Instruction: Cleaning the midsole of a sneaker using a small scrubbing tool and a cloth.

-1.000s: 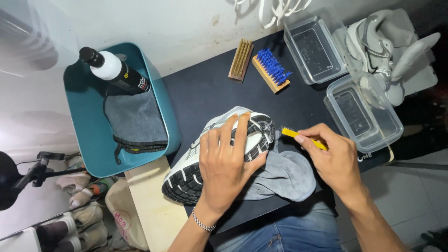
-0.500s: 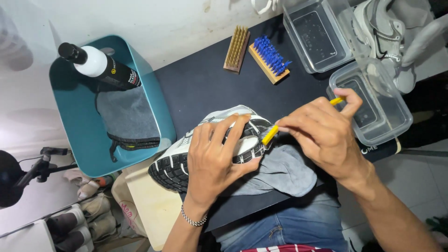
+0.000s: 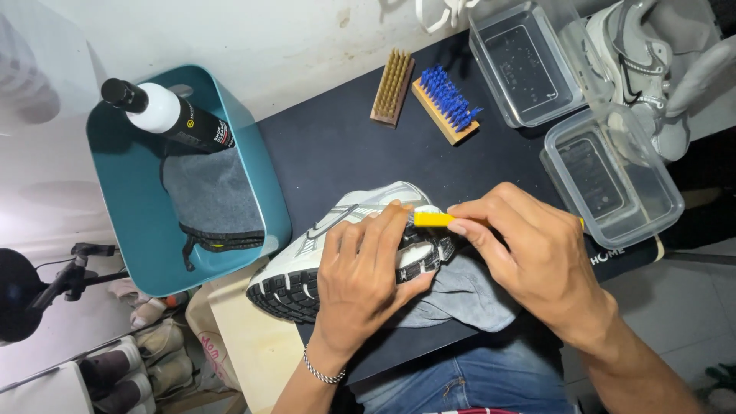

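We see a grey sneaker [image 3: 307, 257] lying on its side, black tread showing, clamped under our left hand [image 3: 366, 280]. Our right hand [image 3: 537, 257] pinches a yellow tool [image 3: 433, 219] against its heel; the tool's working end stays hidden.

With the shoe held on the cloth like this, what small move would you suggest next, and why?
Probably draw the yellow tool along the sole edge. The right hand already has its tip at the heel of the grey sneaker, and the left hand pins the shoe on its side over the grey cloth.
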